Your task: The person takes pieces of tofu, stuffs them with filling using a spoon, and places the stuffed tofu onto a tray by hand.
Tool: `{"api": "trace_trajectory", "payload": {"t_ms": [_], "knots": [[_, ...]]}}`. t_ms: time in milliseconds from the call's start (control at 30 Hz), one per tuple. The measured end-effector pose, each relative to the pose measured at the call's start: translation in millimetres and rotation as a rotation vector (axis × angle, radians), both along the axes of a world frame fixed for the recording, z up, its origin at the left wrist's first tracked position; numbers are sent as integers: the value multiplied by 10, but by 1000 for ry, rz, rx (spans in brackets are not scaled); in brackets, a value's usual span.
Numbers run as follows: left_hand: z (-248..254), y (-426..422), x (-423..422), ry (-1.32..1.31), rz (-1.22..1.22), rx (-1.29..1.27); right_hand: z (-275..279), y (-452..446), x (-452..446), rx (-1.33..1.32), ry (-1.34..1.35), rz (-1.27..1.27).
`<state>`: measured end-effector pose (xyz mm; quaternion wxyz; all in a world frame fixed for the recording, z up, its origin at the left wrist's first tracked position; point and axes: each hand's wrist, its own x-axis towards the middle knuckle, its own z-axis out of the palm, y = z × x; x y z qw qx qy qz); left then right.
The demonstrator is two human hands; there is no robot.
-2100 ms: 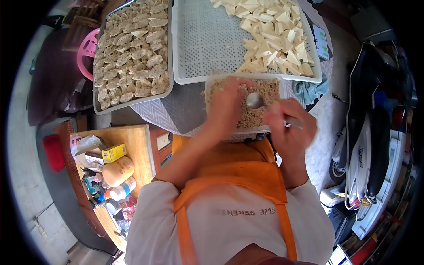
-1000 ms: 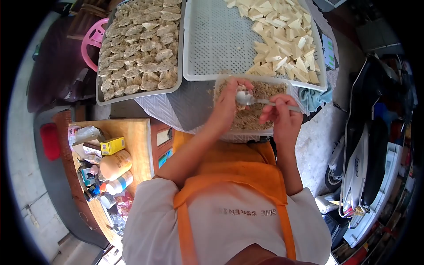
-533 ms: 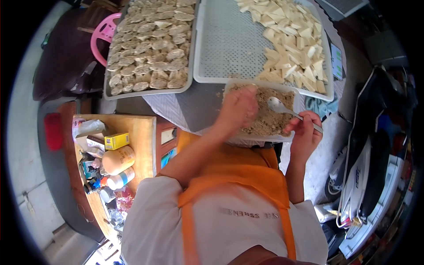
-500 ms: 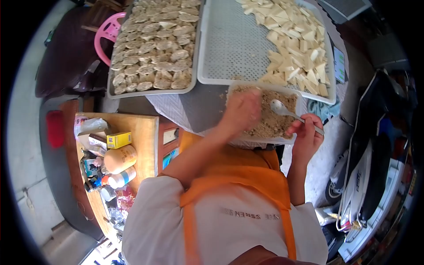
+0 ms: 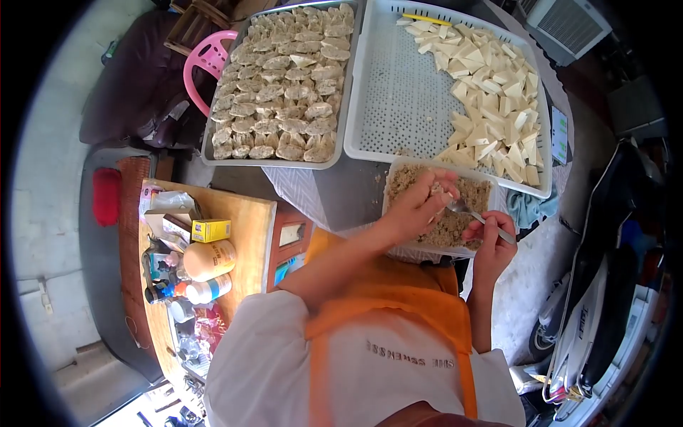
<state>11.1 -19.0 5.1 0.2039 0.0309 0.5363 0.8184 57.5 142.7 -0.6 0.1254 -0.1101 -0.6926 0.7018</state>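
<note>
In my right hand (image 5: 492, 233) is a metal spoon (image 5: 504, 234), gripped by its handle. Its bowl end meets the fingers of my left hand (image 5: 416, 212), which are curled around a small pale piece (image 5: 436, 188) that looks like tofu, mostly hidden. Both hands are over a white plastic tub (image 5: 392, 186) of brown, crumbly mince-like filling (image 5: 442, 231). Beyond the tub, a white perforated tray (image 5: 361, 85) has many cut tofu pieces (image 5: 491, 89) heaped along its right side. To its left, a metal tray (image 5: 340, 142) is filled with rows of filling-covered pieces (image 5: 277, 89).
A wooden table (image 5: 245, 213) on the left bears a yellow box (image 5: 211, 230), a large jar (image 5: 210, 260) and bottles. A pink chair back (image 5: 206, 57) is behind the metal tray. A blue-green cloth (image 5: 532, 208) lies right of the tub; a scooter (image 5: 580, 313) stands farther right.
The view has shifted, so the scene sits lower and farther right. My left hand has moved from the tub's left side to the spoon's bowl, which was over the filling before.
</note>
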Motion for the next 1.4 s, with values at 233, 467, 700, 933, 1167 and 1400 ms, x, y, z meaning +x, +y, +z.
{"api": "trace_trajectory", "payload": {"t_ms": [233, 467, 700, 933, 1167, 1400], "knots": [[-85, -38, -17, -45, -73, 97, -21, -20, 2, 9, 10, -2], [3, 2, -11, -195, -22, 117, -62, -16, 18, 38, 17, 23], [-27, 67, -53, -243, 148, 288, 15, -15, 37, -12, -19, 8], [66, 59, -108, 331, 34, -159, 117, -21, -11, -296, -178, 44], [73, -40, -25, 148, -27, -74, 149, 187, -64, -327, -76, 3], [-56, -76, -88, 23, -77, -364, 207, 191, -19, -172, 14, -8]]}}
